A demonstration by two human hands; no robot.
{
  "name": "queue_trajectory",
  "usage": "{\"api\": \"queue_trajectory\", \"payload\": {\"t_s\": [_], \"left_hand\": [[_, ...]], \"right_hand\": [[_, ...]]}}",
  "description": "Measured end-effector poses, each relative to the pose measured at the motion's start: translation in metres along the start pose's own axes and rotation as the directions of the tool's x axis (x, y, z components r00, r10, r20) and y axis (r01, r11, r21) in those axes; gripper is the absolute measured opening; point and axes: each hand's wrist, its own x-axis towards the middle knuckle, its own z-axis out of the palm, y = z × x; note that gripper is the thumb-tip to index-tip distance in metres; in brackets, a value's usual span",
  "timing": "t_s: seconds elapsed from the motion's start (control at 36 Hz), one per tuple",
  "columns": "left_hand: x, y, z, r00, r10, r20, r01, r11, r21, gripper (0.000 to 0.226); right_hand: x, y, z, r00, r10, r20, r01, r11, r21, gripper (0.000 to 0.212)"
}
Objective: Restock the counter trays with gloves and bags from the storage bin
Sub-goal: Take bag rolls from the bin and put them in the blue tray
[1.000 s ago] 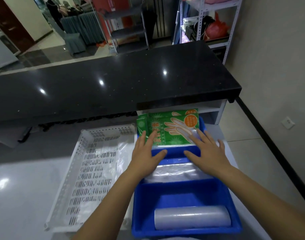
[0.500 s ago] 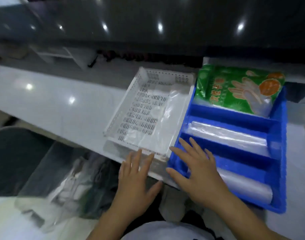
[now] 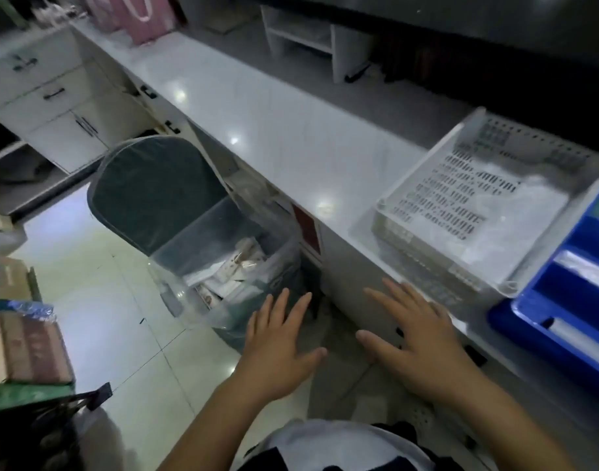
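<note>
Currently both hands are empty, palms down, fingers spread wide, in the lower centre of the frame. Left hand (image 3: 279, 348) hovers over the floor just below the near edge of the clear storage bin (image 3: 202, 246); can't tell if the fingertips touch the bin's plastic liner. Right hand (image 3: 417, 345) sits lower right of centre, in front of the white counter (image 3: 257, 107) face, fingers pointing toward the counter edge; no contact visible. Storage bin stands on the tiled floor (image 3: 104, 290) left of centre, up against the counter front, with a dark grey lid (image 3: 148, 188) tilted open toward upper left. Inside: pale packets, blurred, can't identify them. White perforated tray (image 3: 423, 260) sits on the counter at right, near edge flush with the counter edge, with clear plastic film lying in its right part. Blue divided tray (image 3: 515, 321) is just beside it at the right frame edge, touching or nearly so; a clear bag roll (image 3: 583, 334) lies in its near compartment, another pale roll (image 3: 587, 270) in the next one up, and a sliver of green shows at the far right edge. White drawers (image 3: 53, 96) with dark handles fill upper left. Stacked boxes (image 3: 19, 348) sit at lower left edge. Pink bag (image 3: 145, 15) stands at the top left on the counter.
</note>
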Motion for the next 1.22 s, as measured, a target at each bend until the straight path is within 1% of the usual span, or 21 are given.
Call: {"api": "queue_trajectory", "payload": {"t_s": [0.06,0.14,0.22,0.31,0.39,0.53,0.58,0.64,0.69,0.75,0.92,0.97,1.06,1.11,1.17,1.22], "left_hand": [[-0.007,-0.03,-0.005,1.0,0.006,-0.007,-0.006,1.0,-0.019,0.087],[-0.021,-0.079,-0.005,1.0,-0.015,-0.008,0.015,0.998,-0.069,0.088],[-0.036,-0.13,0.007,0.997,-0.069,0.034,0.072,0.994,-0.079,0.088],[-0.05,-0.175,0.018,0.98,-0.139,0.145,0.148,0.987,-0.056,0.09],[-0.058,-0.207,0.018,0.955,-0.19,0.229,0.21,0.975,-0.068,0.091],[-0.047,-0.245,0.016,0.953,-0.204,0.226,0.245,0.955,-0.169,0.089],[-0.036,-0.258,0.016,0.947,-0.209,0.242,0.257,0.948,-0.186,0.089],[-0.026,-0.27,0.014,0.937,-0.223,0.271,0.278,0.942,-0.186,0.088],[-0.016,-0.286,0.011,0.921,-0.251,0.297,0.316,0.929,-0.195,0.088],[-0.004,-0.301,0.006,0.904,-0.283,0.321,0.357,0.912,-0.202,0.09],[0.03,-0.353,-0.04,0.846,-0.381,0.372,0.453,0.882,-0.129,0.086],[0.05,-0.365,-0.059,0.847,-0.394,0.356,0.463,0.877,-0.13,0.085],[0.087,-0.379,-0.084,0.851,-0.403,0.337,0.461,0.88,-0.112,0.084],[0.112,-0.383,-0.098,0.859,-0.409,0.309,0.466,0.873,-0.141,0.083],[0.137,-0.38,-0.11,0.89,-0.376,0.257,0.433,0.875,-0.218,0.081],[0.16,-0.373,-0.114,0.934,-0.293,0.206,0.343,0.897,-0.279,0.077]], "right_hand": [[0.003,-0.027,0.029,0.998,0.05,0.041,-0.051,0.999,0.018,0.07],[0.008,-0.067,0.078,0.986,0.105,0.127,-0.103,0.994,-0.023,0.07],[0.014,-0.099,0.122,0.965,0.102,0.243,-0.073,0.99,-0.124,0.069],[0.024,-0.126,0.143,0.947,0.08,0.31,-0.019,0.981,-0.194,0.069],[0.039,-0.148,0.145,0.951,0.073,0.301,-0.026,0.987,-0.157,0.069],[0.073,-0.163,0.15,0.971,0.067,0.23,-0.022,0.981,-0.192,0.072],[0.093,-0.164,0.156,0.961,0.105,0.257,-0.047,0.974,-0.222,0.073],[0.117,-0.166,0.162,0.939,0.146,0.313,-0.072,0.969,-0.238,0.074],[0.146,-0.169,0.168,0.915,0.163,0.369,-0.076,0.968,-0.24,0.075],[0.182,-0.172,0.172,0.908,0.162,0.385,-0.077,0.971,-0.227,0.075],[0.298,-0.183,0.188,0.943,0.161,0.292,-0.092,0.967,-0.239,0.071],[0.329,-0.181,0.202,0.938,0.161,0.306,-0.094,0.971,-0.221,0.07],[0.362,-0.175,0.224,0.904,0.141,0.404,-0.038,0.967,-0.253,0.07],[0.369,-0.173,0.237,0.882,0.162,0.442,-0.042,0.962,-0.268,0.07],[0.368,-0.172,0.25,0.876,0.193,0.441,-0.064,0.955,-0.289,0.067],[0.361,-0.17,0.266,0.882,0.198,0.427,-0.06,0.947,-0.315,0.067]]}}
